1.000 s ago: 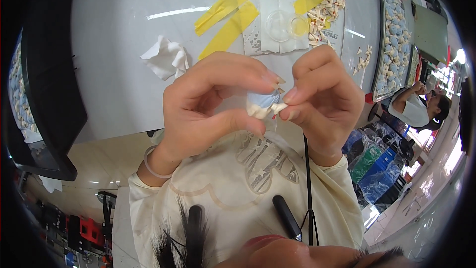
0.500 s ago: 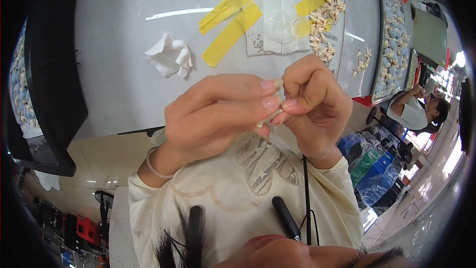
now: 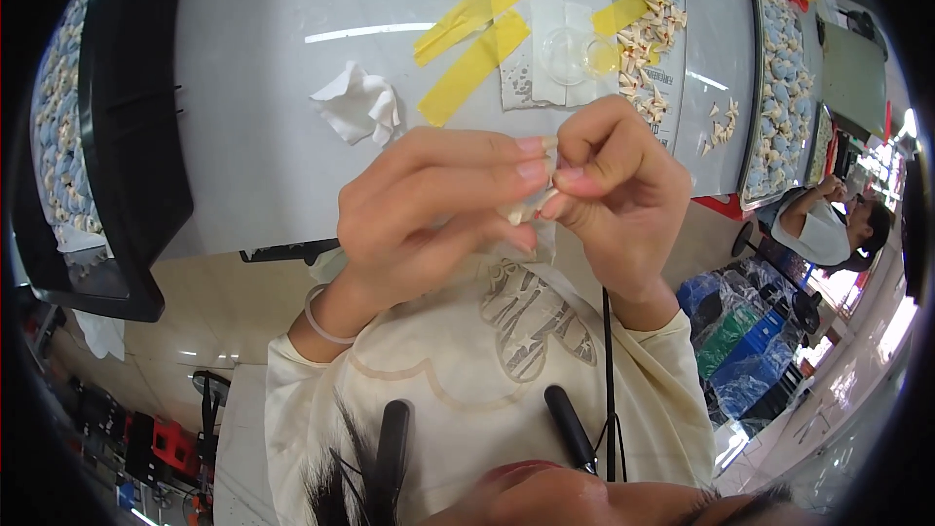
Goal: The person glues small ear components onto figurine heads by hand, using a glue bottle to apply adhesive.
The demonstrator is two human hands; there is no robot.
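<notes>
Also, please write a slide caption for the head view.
Left hand and right hand holding a small cream-coloured piece, with yellow tape strips on the glossy pale table.

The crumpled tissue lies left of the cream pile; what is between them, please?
In the head view, yellow tape and white paper with clear dishes lie between them.

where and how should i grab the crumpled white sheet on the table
Probably pinch the crumpled white sheet by a raised fold on its right side, coming from above: the creases there seem to stand off the table, while its left tip looks flatter.
</notes>
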